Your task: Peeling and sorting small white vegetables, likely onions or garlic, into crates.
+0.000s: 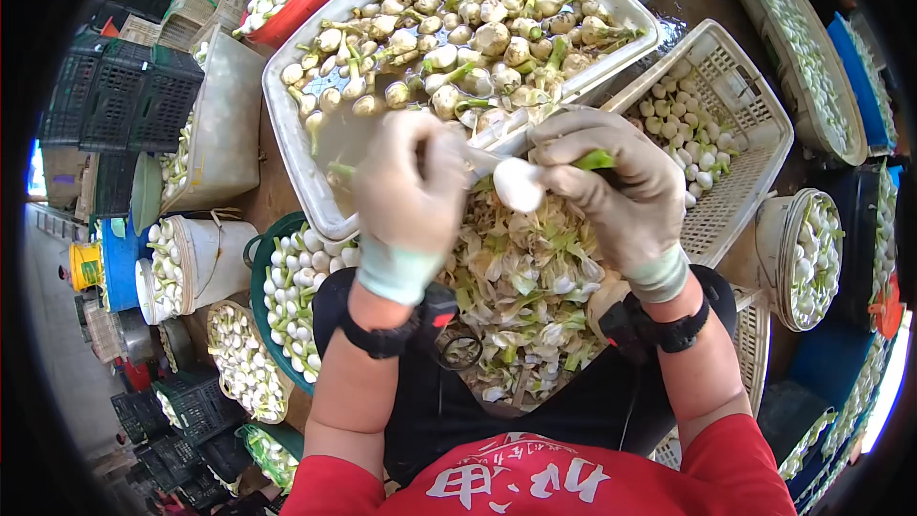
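Note:
My right hand (622, 186), in a pale glove, holds a peeled white bulb (519, 185) by its upper end. A short green stem (594, 160) sticks out between the fingers. Close to its left, my gloved left hand (415, 183) is curled and blurred by motion. A thin greyish blade-like piece (481, 155) reaches from its fingertips towards the bulb; blur hides its exact kind. Below both hands lies a heap of papery skins and green trimmings (526, 279), between my knees. Beyond them, a white plastic tub (290, 150) holds unpeeled, root-end bulbs (494, 36) in murky water.
On the right, a white perforated crate (745, 115) holds peeled bulbs, with a full white bucket (777, 258) nearer me. A green basin (265, 301) of stemmed bulbs sits by my left knee. A red basin (301, 11) and stacked dark crates (122, 93) stand farther left.

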Demonstrator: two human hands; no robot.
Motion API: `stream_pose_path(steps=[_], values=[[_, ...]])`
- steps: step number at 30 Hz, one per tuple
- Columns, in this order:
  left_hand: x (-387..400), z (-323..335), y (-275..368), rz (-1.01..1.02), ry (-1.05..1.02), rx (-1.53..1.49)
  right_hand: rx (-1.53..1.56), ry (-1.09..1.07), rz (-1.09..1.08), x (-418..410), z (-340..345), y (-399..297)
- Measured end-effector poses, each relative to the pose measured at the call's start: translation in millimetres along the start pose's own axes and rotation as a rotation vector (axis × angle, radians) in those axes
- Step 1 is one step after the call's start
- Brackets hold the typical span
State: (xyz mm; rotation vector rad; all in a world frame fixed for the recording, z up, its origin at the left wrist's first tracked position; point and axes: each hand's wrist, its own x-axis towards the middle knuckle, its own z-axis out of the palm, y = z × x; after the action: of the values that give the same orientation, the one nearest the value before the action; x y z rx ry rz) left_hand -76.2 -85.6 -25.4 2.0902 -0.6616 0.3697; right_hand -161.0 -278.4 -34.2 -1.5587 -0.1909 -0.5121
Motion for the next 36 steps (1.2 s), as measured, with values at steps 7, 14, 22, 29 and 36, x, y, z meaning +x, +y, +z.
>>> stream_pose_path(steps=[7,14,22,29,36], values=[[-18,10,-90,0.033,-0.846,0.391,0.680,0.039,0.194,2,-15,-18],[-28,-7,-56,-0.180,-0.872,0.014,-0.412,0.852,0.011,-25,-206,-58],[24,-37,-117,-0.231,-0.767,-0.137,-0.931,0.955,0.129,-231,-498,-124],[67,-128,-225,-1.217,-0.511,-0.314,-0.513,0.396,0.218,-20,-154,-67],[9,-31,-308,-1.161,-0.689,-0.017,0.001,-0.361,0.321,34,32,17]])
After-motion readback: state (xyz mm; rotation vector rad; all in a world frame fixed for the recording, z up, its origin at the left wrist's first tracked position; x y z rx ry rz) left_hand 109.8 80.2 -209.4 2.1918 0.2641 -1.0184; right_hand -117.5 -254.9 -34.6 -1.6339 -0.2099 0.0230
